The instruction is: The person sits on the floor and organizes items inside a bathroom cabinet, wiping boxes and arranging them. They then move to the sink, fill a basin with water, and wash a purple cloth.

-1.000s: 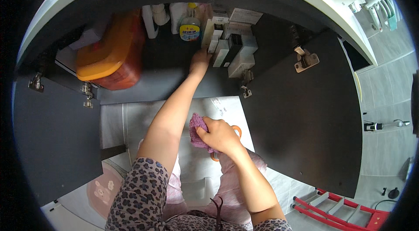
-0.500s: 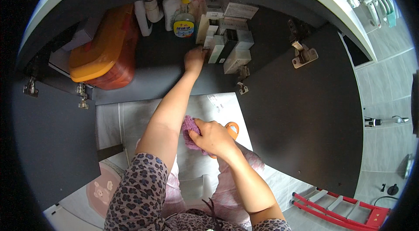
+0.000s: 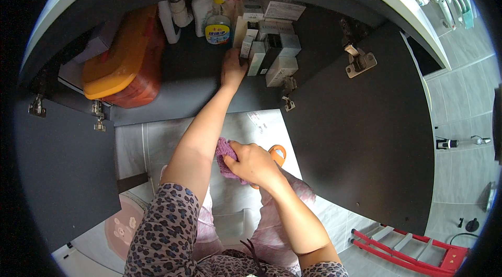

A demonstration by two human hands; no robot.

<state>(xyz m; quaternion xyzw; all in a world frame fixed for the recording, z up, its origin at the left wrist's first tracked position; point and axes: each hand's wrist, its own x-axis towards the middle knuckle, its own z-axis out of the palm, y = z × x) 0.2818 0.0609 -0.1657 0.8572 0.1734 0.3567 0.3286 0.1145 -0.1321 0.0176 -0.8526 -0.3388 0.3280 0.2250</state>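
My left hand (image 3: 232, 70) reaches into the dark cabinet, its fingers closed at the lower end of a small white box (image 3: 247, 45), which leans slightly. Part of the grip is hidden behind the hand. Close by stand a black box (image 3: 271, 54), a pale narrow box (image 3: 255, 58) and a larger white box (image 3: 282, 70). Outside the cabinet, in front of my legs, my right hand (image 3: 255, 164) is closed around a crumpled purple cloth (image 3: 226, 157).
A spray bottle (image 3: 217, 30) with a yellow label stands deeper inside. An orange-lidded bin (image 3: 123, 62) fills the cabinet's left side. The right door (image 3: 366, 141) hangs wide on metal hinges. A red step ladder (image 3: 408, 251) and a pink basin (image 3: 123, 227) are on the floor.
My left hand has shifted slightly deeper and to the left, and the small white box has tilted a little. My right hand stays nearly still with the cloth.
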